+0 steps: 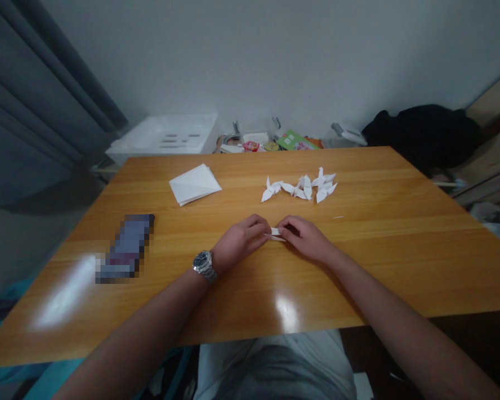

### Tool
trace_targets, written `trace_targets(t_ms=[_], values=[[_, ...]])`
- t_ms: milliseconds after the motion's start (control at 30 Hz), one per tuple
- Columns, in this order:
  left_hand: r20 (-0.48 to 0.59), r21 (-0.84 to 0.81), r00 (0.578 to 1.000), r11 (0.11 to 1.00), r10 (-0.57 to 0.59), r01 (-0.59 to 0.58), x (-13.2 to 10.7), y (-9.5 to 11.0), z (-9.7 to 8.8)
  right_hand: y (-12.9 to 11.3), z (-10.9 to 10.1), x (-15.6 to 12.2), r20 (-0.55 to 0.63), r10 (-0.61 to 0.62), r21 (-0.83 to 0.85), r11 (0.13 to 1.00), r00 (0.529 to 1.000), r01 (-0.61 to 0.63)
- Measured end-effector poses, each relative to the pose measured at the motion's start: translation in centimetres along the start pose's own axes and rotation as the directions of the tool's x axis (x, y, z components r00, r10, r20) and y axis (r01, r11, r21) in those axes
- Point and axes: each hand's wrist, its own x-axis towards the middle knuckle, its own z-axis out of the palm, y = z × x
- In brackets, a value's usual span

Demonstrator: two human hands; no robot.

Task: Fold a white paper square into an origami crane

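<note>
Between my two hands is a small piece of folded white paper (276,231), held low over the middle of the wooden table (383,266). My left hand (245,236), with a silver watch (204,265) at its wrist, pinches the paper's left end. At the right end, the thumb and fingers of my right hand (304,236) are closed on it. My fingers cover part of the paper, so its full shape is hidden. Several folded white paper birds (300,187) lie in a cluster beyond my hands.
A stack of white paper sheets (195,185) lies at the back left. Nearer, on the left, is a blurred-out phone (127,248). A thin white strip (338,216) lies right of my hands. Behind the table are a white tray (166,133) and a green booklet (294,141).
</note>
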Motion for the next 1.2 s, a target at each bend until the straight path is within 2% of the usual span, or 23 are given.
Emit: trace_targets(t_ms=[133, 233, 367, 633, 767, 867, 967, 1200], values=[[-0.065, -0.02, 0.994, 0.996, -0.092, 0.091, 0.2, -0.5, 0.6, -0.1, 0.2, -0.1, -0.067, -0.071, -0.019, 0.997, 0.995, 0.07], [-0.101, 0.001, 0.982, 0.987, -0.161, 0.162, 0.2, -0.9, 1.0, 0.1, 0.4, 0.0, -0.058, -0.156, -0.098, 0.984, 0.986, 0.149], [-0.118, 0.052, 0.971, 0.975, -0.208, 0.215, 0.2, -1.0, 1.3, 0.4, 0.7, 0.2, -0.052, -0.171, -0.173, 0.972, 0.984, 0.16], [-0.032, 0.272, 0.992, 0.954, -0.126, 0.13, 0.6, -0.6, 0.7, 0.4, 1.0, 0.4, -0.018, -0.217, -0.356, 0.914, 0.976, 0.196], [0.056, 0.361, 0.998, 0.932, -0.04, 0.017, 0.3, -0.5, 0.2, 0.2, 0.7, 0.3, 0.017, -0.255, -0.486, 0.843, 0.967, 0.231], [0.117, 0.411, 0.993, 0.91, 0.008, -0.056, -0.3, -0.3, 0.1, 0.2, 0.4, 0.2, 0.061, -0.276, -0.501, 0.822, 0.959, 0.269], [0.142, 0.439, 0.99, 0.897, -0.01, -0.054, -0.8, 0.0, 0.2, 0.3, 0.1, -0.1, 0.099, -0.29, -0.48, 0.824, 0.952, 0.302], [0.165, 0.479, 0.985, 0.877, -0.059, -0.028, -1.0, 1.5, 0.3, 0.0, 0.1, -0.7, 0.131, -0.252, -0.482, 0.829, 0.959, 0.284]])
